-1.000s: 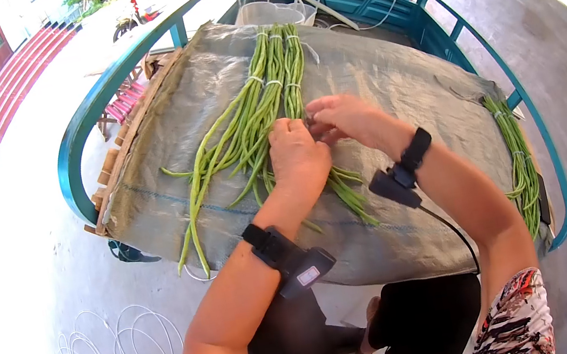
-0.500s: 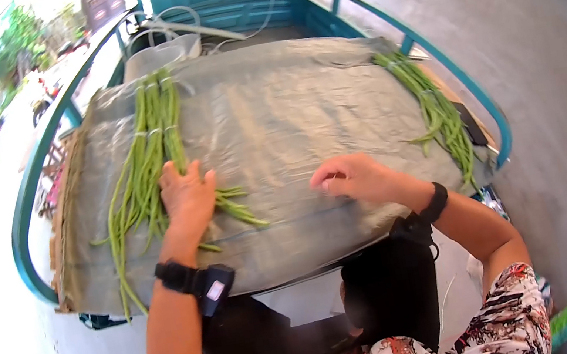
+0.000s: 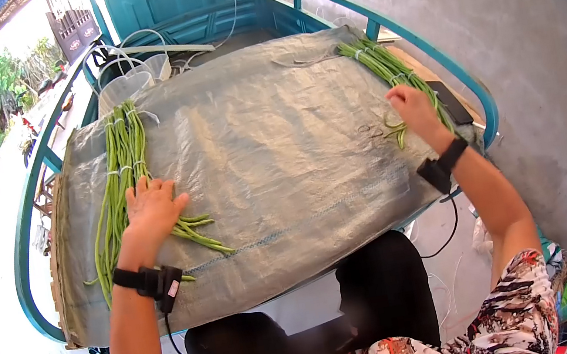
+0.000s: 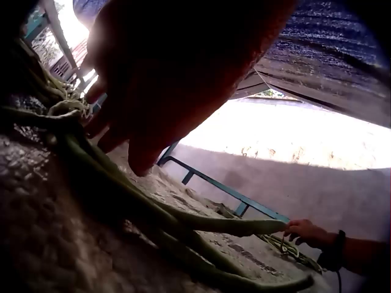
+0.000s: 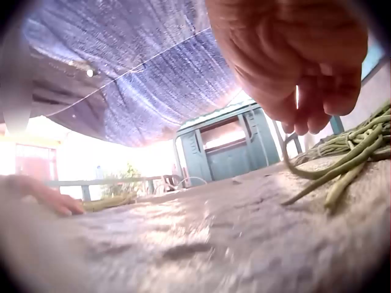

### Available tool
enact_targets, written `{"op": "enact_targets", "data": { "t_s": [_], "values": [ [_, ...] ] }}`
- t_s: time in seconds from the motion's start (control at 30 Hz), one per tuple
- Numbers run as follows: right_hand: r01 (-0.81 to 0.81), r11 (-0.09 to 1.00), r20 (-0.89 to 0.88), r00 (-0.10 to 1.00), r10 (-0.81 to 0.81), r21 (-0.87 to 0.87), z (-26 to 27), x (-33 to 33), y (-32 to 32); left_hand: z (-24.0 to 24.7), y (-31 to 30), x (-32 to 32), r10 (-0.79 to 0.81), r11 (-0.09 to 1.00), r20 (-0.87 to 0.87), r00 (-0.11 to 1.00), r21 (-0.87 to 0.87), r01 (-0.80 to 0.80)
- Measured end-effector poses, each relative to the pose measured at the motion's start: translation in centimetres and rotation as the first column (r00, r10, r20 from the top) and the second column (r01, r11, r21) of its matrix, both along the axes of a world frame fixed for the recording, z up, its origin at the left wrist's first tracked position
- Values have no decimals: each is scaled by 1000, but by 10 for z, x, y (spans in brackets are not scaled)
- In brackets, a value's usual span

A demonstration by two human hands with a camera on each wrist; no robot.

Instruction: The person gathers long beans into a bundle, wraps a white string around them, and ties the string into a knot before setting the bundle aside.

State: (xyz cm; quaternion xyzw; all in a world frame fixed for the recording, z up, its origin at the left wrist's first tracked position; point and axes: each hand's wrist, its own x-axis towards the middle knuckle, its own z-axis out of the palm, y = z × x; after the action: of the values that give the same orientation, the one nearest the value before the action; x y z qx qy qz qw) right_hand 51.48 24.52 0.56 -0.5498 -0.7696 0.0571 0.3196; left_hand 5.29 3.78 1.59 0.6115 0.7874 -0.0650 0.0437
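My left hand [image 3: 154,210] rests with spread fingers on bundles of long green beans [image 3: 115,149] at the left of the sheet. These bundles are bound with pale ties, and their loose ends fan out towards me. In the left wrist view, the bean ends [image 4: 177,229] lie below the hand. At the right side, my right hand [image 3: 417,112] hovers beside a second pile of tied long beans [image 3: 375,60], partly covering it in the head view. Loosely bent fingers show in the right wrist view, with nothing visible between them and bean tips [image 5: 336,183] close by.
A grey plastic sheet [image 3: 255,144] covers the cart bed, bordered by teal rails [image 3: 420,49]. Whitish buckets [image 3: 122,88] stand behind the left beans. A dark flat object [image 3: 451,102] lies by the right rail. Thin dark loops [image 3: 369,131] lie near the right hand.
My right hand has left the left bundles and crossed to the right bean pile. The left hand stays on the left beans, its fingers now spread. The head view has swung right.
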Motion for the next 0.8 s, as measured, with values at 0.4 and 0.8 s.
{"op": "enact_targets", "data": {
  "t_s": [0.4, 0.8],
  "values": [
    [423, 905, 537, 775, -333, -50, -16, 12, 97, 5, 50, 76, 127, 989, 989, 81, -120, -83],
    [341, 910, 357, 901, -245, -237, -19, -1, 124, -31, 44, 63, 8, 997, 944, -330, -32, -69]
  ]
}}
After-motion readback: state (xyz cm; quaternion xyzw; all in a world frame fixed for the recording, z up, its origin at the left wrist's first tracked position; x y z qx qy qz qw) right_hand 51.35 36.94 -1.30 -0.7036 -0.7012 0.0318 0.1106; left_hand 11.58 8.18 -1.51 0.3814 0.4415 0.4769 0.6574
